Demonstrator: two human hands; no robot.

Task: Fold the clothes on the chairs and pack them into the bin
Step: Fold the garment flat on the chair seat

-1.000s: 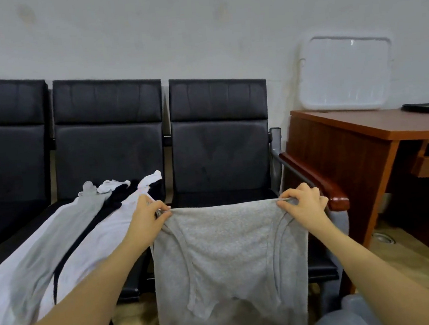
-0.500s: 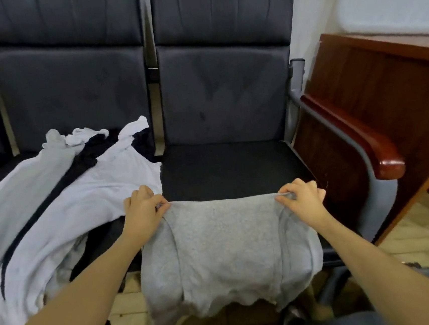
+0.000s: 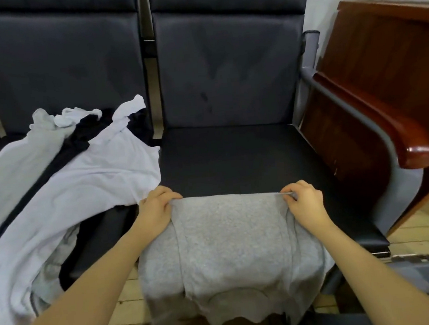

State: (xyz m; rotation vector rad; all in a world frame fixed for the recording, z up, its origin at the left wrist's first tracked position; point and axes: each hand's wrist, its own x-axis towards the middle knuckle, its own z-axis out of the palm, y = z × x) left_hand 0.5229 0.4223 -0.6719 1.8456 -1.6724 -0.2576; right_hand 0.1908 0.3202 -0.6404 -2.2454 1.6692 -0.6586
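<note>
Lowered since the earlier frame: grey top now draped over the seat's front edge.
My left hand (image 3: 153, 212) and right hand (image 3: 303, 204) each pinch a top corner of the grey top (image 3: 229, 242) on the right chair (image 3: 233, 155); hem hangs off the front. Step: laying flat. Next I'd slide it back, then fold. Bin unseen; other clothes (image 3: 61, 187) wait on the left seat.
</note>
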